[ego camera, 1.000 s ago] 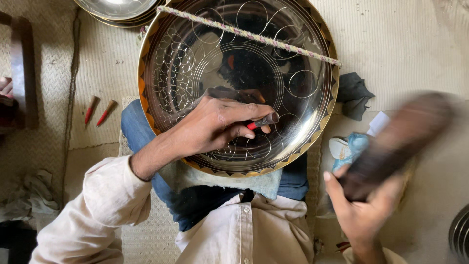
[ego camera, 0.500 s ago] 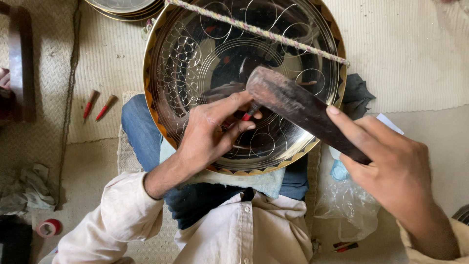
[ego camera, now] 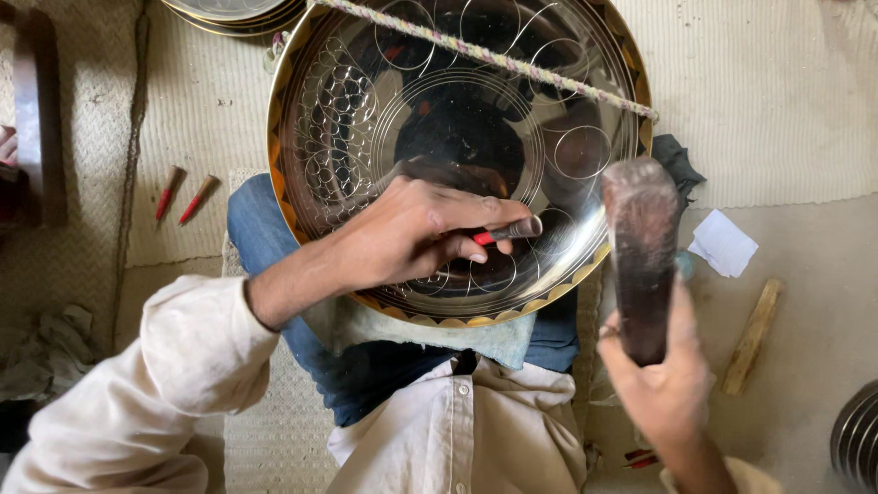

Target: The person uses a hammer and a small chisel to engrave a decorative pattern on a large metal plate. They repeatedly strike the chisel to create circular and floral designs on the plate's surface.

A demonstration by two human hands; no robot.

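Note:
A large round shiny metal tray (ego camera: 347, 110) with engraved circles and a gold scalloped rim rests on my lap. My left hand (ego camera: 412, 233) lies on its lower part and pinches a small red-handled punch (ego camera: 508, 231), tip toward the tray surface. My right hand (ego camera: 663, 384) grips a dark wooden mallet (ego camera: 638, 247), raised upright just off the tray's right rim, apart from the punch. A twisted cord (ego camera: 485, 55) runs diagonally across the tray's top.
Two red-handled punches (ego camera: 181, 194) lie on the woven mat at left. A stack of metal trays (ego camera: 229, 11) sits at the top edge. A white paper scrap (ego camera: 722, 242), a wooden stick (ego camera: 752, 337) and a dark cloth (ego camera: 679, 160) lie at right.
The mallet came down onto the punch over the tray half a second ago, then lifted back to the right and now stands upright beside the rim. My left hand kept the punch in place.

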